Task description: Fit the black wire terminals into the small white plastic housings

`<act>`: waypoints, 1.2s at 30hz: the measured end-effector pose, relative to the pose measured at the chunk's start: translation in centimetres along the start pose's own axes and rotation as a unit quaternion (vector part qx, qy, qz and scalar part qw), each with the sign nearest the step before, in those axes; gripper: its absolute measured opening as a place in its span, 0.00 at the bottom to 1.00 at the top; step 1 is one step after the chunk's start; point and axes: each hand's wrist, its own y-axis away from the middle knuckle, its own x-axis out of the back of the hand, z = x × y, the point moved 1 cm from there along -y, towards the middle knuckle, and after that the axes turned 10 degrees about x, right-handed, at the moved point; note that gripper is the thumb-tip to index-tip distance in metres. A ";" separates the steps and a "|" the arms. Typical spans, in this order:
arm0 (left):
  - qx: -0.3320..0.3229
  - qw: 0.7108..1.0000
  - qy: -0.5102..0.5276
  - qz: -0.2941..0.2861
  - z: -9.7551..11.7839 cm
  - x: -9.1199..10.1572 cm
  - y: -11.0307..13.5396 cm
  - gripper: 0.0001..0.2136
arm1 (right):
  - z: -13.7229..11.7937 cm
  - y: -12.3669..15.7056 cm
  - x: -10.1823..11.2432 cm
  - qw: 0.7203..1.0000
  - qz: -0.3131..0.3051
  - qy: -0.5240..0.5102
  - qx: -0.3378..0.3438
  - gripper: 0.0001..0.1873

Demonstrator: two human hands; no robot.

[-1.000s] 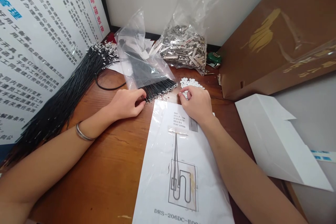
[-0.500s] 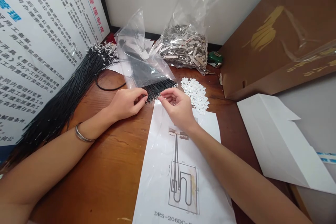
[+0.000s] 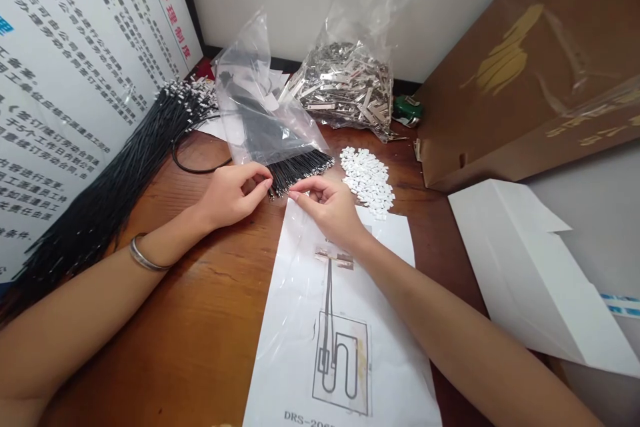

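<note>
A bundle of black wires (image 3: 303, 167) with small metal ends pokes out of a clear plastic bag (image 3: 265, 123) on the wooden table. Beside its left edge my left hand (image 3: 233, 195) is pinched, thumb and forefinger at the wire ends; what sits between them is too small to make out. My right hand (image 3: 333, 208) also pinches, with its fingertips just in front of the metal ends. Anything held there is hidden or too tiny to name. Right of the wires lies a pile of small white plastic pieces (image 3: 367, 179). A printed drawing sheet (image 3: 295, 320) lies beneath my right hand.
A long bundle of black wires with white ends (image 3: 125, 160) leans along the left board (image 3: 65, 80). At the back stand a clear bag of metal clips (image 3: 350, 90) and a green object (image 3: 407, 110). A brown box (image 3: 480, 80) and folded white card (image 3: 520, 267) are at right.
The whole view has shifted slightly. My fingertips have come a little away from the wire ends, the right hand's toward me. Both hands stay pinched.
</note>
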 end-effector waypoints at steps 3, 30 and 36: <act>0.003 1.000 0.000 0.007 0.1 0.1 0.0 0.07 | 0.0 0.0 0.0 1.000 -0.003 0.001 0.000 0.06; 0.046 0.999 0.030 -0.002 0.1 0.1 -0.1 0.09 | -0.9 0.1 -0.1 0.999 -0.030 0.043 0.013 0.03; -0.001 0.999 0.046 -0.001 0.3 0.3 -0.1 0.08 | -1.1 0.1 0.0 0.998 -0.038 0.048 0.011 0.03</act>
